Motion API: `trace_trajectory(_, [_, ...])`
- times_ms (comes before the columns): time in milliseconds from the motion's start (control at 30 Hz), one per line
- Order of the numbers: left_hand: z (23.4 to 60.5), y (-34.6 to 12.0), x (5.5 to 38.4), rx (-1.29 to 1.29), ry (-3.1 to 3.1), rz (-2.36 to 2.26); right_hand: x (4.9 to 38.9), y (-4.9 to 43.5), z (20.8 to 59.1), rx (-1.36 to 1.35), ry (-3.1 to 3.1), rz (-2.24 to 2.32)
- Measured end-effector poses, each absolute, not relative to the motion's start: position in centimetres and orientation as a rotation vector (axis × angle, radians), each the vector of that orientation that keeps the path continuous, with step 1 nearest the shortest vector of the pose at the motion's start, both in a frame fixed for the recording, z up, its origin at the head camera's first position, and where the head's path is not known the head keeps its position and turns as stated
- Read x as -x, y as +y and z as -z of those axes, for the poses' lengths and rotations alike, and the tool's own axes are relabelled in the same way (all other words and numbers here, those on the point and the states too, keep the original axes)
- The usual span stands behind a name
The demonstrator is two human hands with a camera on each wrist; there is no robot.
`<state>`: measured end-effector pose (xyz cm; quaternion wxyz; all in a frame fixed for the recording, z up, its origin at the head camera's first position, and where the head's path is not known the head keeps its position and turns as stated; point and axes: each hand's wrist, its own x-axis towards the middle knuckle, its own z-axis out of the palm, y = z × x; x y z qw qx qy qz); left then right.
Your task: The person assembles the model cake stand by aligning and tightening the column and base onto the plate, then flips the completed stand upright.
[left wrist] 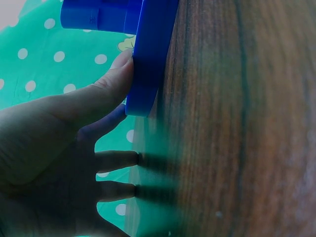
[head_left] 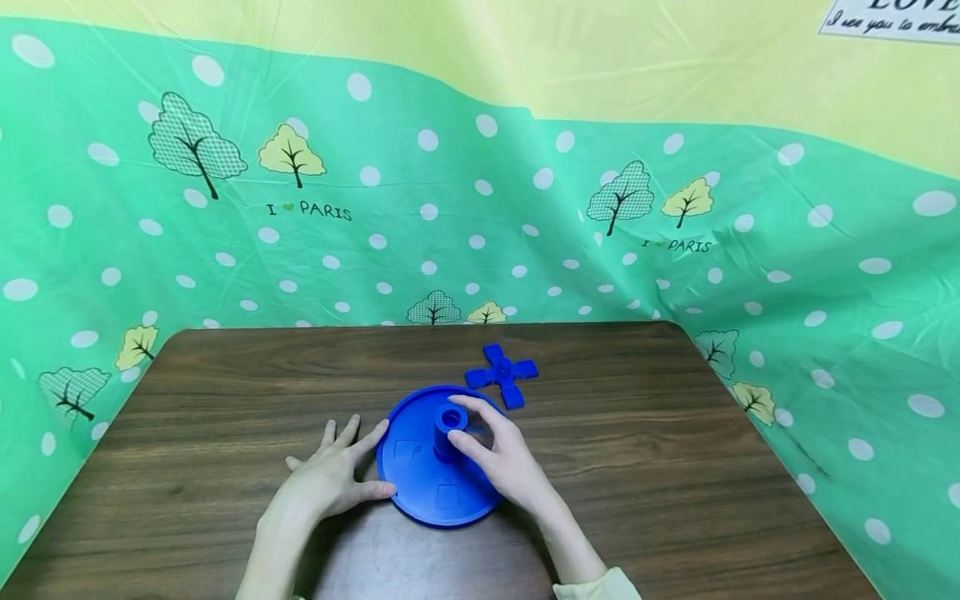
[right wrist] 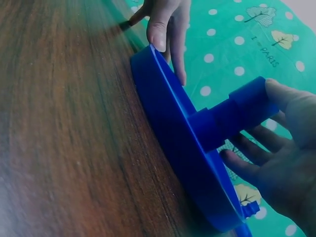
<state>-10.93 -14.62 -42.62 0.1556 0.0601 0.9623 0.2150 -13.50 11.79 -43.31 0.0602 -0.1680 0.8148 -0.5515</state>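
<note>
A round blue disc point(head_left: 427, 500) with a raised rim lies on the table, and a stepped hollow blue cylinder point(head_left: 451, 427) stands upright at its middle. My right hand point(head_left: 513, 458) pinches the cylinder's wider top part between thumb and index finger; its other fingers hang below the top in the right wrist view. On the disc's left side, my left hand point(head_left: 322, 479) touches the rim with thumb and index finger spread apart. Its other fingers are straight, with their tips on the tabletop in the left wrist view.
Just behind the disc lies a blue cross-shaped piece point(head_left: 504, 372) with flat arms. The brown wooden table point(head_left: 637, 433) ends at a green polka-dot cloth point(head_left: 450, 217) hanging behind and beside it.
</note>
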Motion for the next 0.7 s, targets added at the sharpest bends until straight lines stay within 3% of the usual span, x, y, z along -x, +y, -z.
trace_trajectory(700, [42.70, -14.68, 11.03, -0.165, 2.746, -0.616, 13.68, 11.94, 43.43, 0.525, 2.451, 1.653])
